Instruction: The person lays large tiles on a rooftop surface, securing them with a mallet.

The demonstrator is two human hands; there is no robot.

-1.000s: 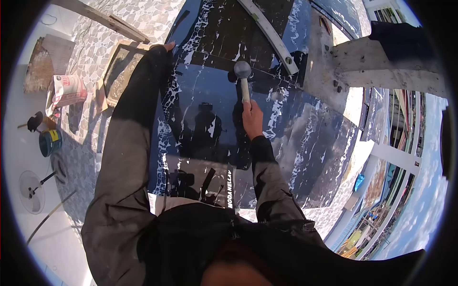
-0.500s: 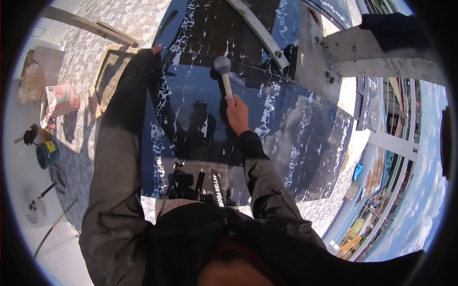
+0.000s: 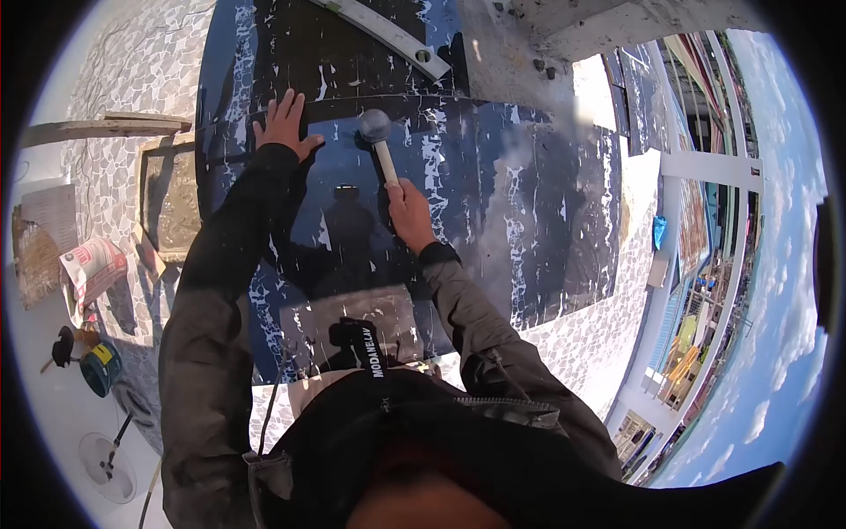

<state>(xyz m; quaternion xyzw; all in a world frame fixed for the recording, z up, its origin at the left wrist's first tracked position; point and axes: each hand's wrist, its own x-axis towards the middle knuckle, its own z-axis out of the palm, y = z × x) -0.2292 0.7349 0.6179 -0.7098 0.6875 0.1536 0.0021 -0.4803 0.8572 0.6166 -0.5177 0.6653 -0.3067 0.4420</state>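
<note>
My right hand (image 3: 409, 212) is wrapped round the pale handle of a mallet (image 3: 374, 128). Its round grey head is over the glossy dark blue tiles (image 3: 352, 256), which have white marble-like veins. My left hand (image 3: 285, 129) lies with fingers spread on the tile surface, left of the mallet head and near a seam between tiles. A long spirit level (image 3: 388, 40) rests on the tiles beyond both hands. Reflections of my body and the sky show in the polished surface.
On the left are a wooden-framed tray of wet mortar (image 3: 167, 201), a red and white bag (image 3: 92, 269), and a dark green bucket (image 3: 100, 368). Bare concrete (image 3: 498, 62) borders the tiles at the far right, beside a concrete beam (image 3: 634, 26).
My left hand has moved from the tiles' left edge inward onto the surface, fingers spread. The mallet stays in my right hand. The view has shifted, so the tiles and level appear farther left.
</note>
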